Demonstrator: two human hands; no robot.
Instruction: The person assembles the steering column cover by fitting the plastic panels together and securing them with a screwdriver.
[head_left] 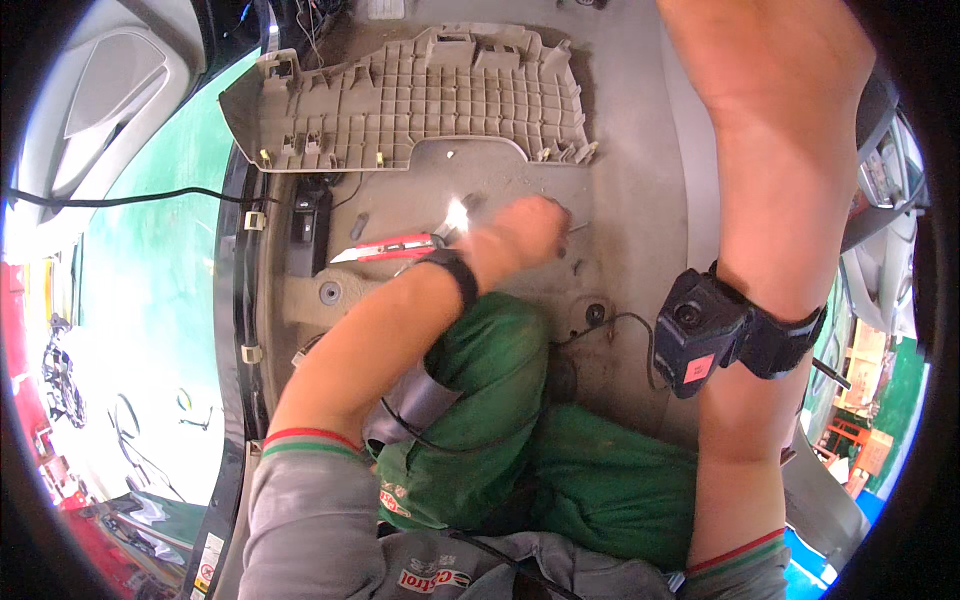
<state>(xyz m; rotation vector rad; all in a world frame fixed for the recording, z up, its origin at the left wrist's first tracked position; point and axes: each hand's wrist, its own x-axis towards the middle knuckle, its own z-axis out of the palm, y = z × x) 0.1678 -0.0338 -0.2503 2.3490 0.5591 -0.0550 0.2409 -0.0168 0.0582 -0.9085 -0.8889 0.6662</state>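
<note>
A: Currently, where is the red utility knife (390,247)?

B: It lies on the grey floor carpet (620,200), just left of the left hand (525,232), blade pointing left. That hand is curled, fingertips pressed to the carpet; whether it pinches anything cannot be told. The right hand (770,60) reaches far right, its fingers out of frame.

A: Handling?

B: Probably light and rigid, with a sharp blade; grip the red body. The ribbed beige trim panel (410,100) lying farther off looks stiff but brittle at its clips.

A: Containers?

B: None visible.
</note>
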